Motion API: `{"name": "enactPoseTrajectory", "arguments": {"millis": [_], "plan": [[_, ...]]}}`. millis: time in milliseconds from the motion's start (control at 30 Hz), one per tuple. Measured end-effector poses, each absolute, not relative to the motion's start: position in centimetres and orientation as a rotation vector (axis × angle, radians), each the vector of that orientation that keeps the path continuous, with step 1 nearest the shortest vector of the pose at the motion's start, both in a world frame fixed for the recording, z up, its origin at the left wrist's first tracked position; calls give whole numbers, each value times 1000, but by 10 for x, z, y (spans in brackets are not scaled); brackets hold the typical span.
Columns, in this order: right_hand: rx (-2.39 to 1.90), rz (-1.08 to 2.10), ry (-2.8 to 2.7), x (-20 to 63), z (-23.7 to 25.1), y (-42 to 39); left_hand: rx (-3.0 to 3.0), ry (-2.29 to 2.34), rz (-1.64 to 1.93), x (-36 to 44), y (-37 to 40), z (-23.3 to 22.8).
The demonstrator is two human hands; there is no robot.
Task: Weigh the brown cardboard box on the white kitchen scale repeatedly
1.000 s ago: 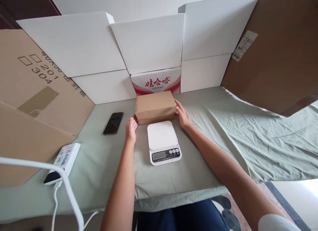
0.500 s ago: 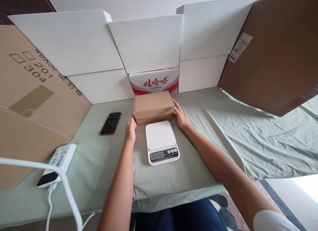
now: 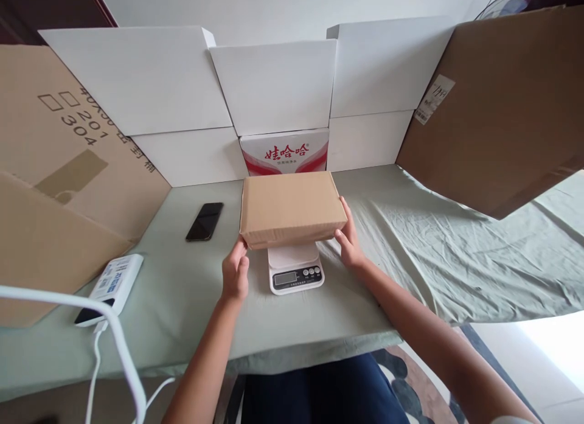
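Leftmost, a white power bank [image 3: 109,288] lies on the green-covered bench [image 3: 191,314], its cable trailing off the near edge. Further in, a black phone [image 3: 205,221] lies flat. My left hand [image 3: 235,272] presses its fingertips against the near left corner of the brown cardboard box [image 3: 291,208]. That box sits above the white kitchen scale [image 3: 295,271], hiding most of the platform; I cannot tell whether it touches. My right hand [image 3: 349,241] cups the box's right end, fingers curled against its side
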State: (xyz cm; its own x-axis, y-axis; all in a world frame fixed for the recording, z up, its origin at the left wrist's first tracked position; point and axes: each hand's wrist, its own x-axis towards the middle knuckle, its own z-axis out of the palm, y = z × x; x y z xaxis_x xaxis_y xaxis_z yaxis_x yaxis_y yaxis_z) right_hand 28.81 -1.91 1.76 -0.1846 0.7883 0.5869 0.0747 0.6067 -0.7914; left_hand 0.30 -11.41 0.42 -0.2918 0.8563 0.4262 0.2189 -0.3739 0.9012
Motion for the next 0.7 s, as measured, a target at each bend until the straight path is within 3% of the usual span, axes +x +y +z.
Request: {"name": "enactPoseTrajectory", "arguments": {"millis": [200, 700], "plan": [[-759, 764, -1682, 297, 5, -44, 1414, 1294, 1711, 12, -154, -12], [-782, 826, -1671, 296, 11, -43, 1330, 1322, 1689, 13, -153, -12]]}}
